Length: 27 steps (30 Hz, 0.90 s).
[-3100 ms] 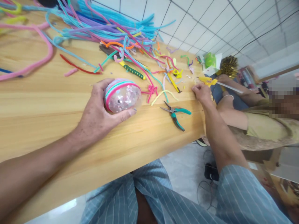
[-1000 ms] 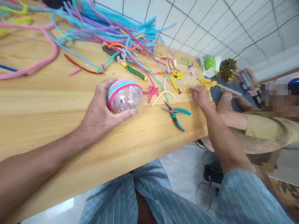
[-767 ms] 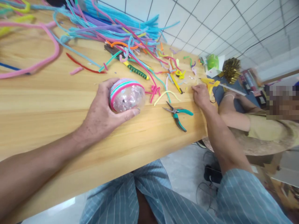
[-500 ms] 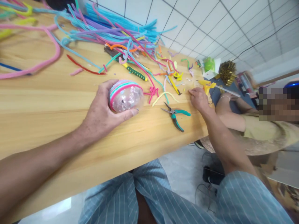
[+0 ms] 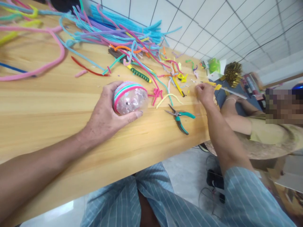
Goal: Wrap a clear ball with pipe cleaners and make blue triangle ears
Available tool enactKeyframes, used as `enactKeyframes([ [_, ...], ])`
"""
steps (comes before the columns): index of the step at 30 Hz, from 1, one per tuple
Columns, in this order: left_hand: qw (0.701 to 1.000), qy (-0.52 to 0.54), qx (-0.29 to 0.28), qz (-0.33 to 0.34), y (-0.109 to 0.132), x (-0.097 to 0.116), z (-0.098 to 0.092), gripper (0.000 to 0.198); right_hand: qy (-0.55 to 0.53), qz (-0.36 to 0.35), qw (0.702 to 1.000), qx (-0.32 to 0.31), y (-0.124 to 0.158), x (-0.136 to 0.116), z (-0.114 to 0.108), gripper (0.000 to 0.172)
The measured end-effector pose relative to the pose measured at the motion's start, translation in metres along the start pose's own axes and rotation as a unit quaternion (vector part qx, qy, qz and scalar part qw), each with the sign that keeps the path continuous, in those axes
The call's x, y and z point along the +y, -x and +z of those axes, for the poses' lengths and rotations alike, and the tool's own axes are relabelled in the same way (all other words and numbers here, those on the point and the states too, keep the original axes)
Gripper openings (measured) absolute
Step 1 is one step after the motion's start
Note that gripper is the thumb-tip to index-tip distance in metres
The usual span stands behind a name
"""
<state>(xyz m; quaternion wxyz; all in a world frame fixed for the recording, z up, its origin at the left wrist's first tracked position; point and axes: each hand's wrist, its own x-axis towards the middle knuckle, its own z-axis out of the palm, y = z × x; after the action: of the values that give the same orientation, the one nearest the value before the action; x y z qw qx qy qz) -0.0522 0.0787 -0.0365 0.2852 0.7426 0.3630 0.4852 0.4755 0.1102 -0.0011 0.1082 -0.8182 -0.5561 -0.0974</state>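
Note:
My left hand (image 5: 105, 113) is wrapped round a clear plastic ball (image 5: 131, 98) that rests on the wooden table (image 5: 47, 104); pink, teal and purple pipe cleaners ring the ball's left side and glittery bits fill it. My right hand (image 5: 205, 93) is reached out to the table's right edge with fingers pinched together among small scraps; what they hold is too small to make out. Teal-handled pliers (image 5: 180, 117) lie between my two hands.
A big heap of coloured pipe cleaners (image 5: 113, 31) covers the far side of the table, with a green-handled tool (image 5: 138, 73) and cut scraps before it. Another person's arm (image 5: 236, 116) sits past the right edge, near a yellow glue gun (image 5: 216, 86) and a gold bow (image 5: 232, 73).
My right hand shifted slightly along the table's right edge, staying pinched. My left hand kept its hold on the ball.

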Motion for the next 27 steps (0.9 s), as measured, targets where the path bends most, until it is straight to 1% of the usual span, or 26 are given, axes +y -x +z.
enactKeyframes([
  [2, 1.0, 0.002, 0.002, -0.005, 0.0, 0.002, 0.0, 0.1, 0.01, -0.016, 1.0, 0.003, -0.007, -0.004, 0.006, 0.029],
  [5, 1.0, 0.004, 0.006, 0.0, 0.0, 0.003, 0.0, 0.1, 0.023, -0.066, 0.997, -0.018, -0.003, -0.004, 0.01, 0.035],
  [8, 1.0, -0.001, 0.007, 0.002, 0.0, 0.002, 0.0, 0.1, 0.027, -0.126, 0.99, -0.049, 0.011, 0.001, 0.004, 0.041],
  [11, 1.0, -0.006, 0.002, -0.006, 0.0, 0.001, 0.0, 0.102, 0.017, -0.148, 0.986, -0.068, 0.023, 0.009, -0.006, 0.042],
  [14, 1.0, -0.006, 0.001, -0.005, 0.0, 0.0, 0.0, 0.103, 0.017, -0.136, 0.989, -0.06, 0.026, 0.012, -0.009, 0.043],
  [18, 1.0, -0.005, -0.006, -0.006, 0.0, -0.001, 0.0, 0.103, 0.008, -0.103, 0.994, -0.038, 0.02, 0.009, -0.002, 0.045],
  [23, 1.0, -0.006, -0.002, 0.003, 0.0, -0.001, -0.001, 0.101, 0.009, -0.114, 0.992, -0.06, 0.018, 0.004, 0.004, 0.044],
  [27, 1.0, 0.0, 0.003, 0.005, -0.001, 0.002, 0.0, 0.099, 0.009, -0.101, 0.994, -0.047, 0.023, 0.009, 0.003, 0.043],
])
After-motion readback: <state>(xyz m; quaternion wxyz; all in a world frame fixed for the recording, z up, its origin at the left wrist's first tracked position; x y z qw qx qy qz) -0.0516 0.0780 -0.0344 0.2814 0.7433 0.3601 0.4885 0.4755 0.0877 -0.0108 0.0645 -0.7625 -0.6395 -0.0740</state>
